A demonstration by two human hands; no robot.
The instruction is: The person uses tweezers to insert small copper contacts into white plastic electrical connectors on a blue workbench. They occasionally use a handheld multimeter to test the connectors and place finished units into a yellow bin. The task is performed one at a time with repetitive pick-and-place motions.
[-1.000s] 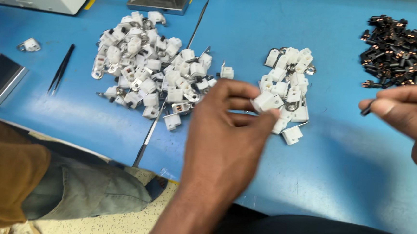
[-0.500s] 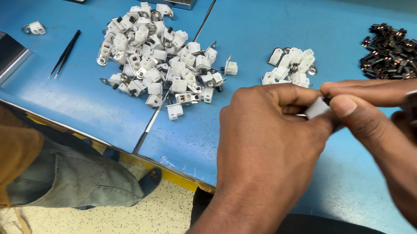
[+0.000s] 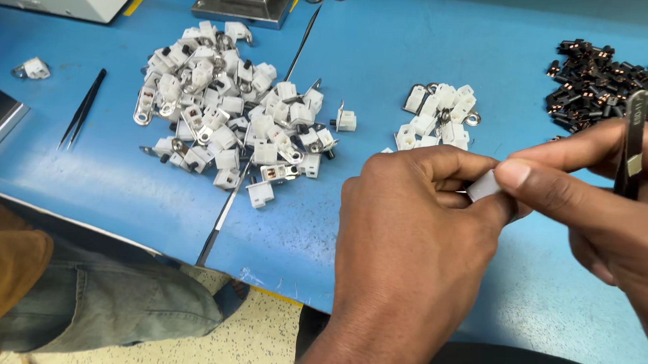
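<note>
Both hands meet at the middle right of the frame — the left hand [image 3: 411,225] and right hand [image 3: 608,199] pinch one small white block [image 3: 483,186] between their fingertips. The right hand also grips metal tweezers [image 3: 632,141]. More white blocks [image 3: 439,118] lie just above.

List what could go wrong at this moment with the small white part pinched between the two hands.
1. The small white part is gripped only by the fingertips of the left hand and right hand, above the blue table near its front edge; a slip might send it to the floor.
2. The right hand also holds tweezers, which may hamper its grip.
3. A dropped part could land in the small white pile.
</note>
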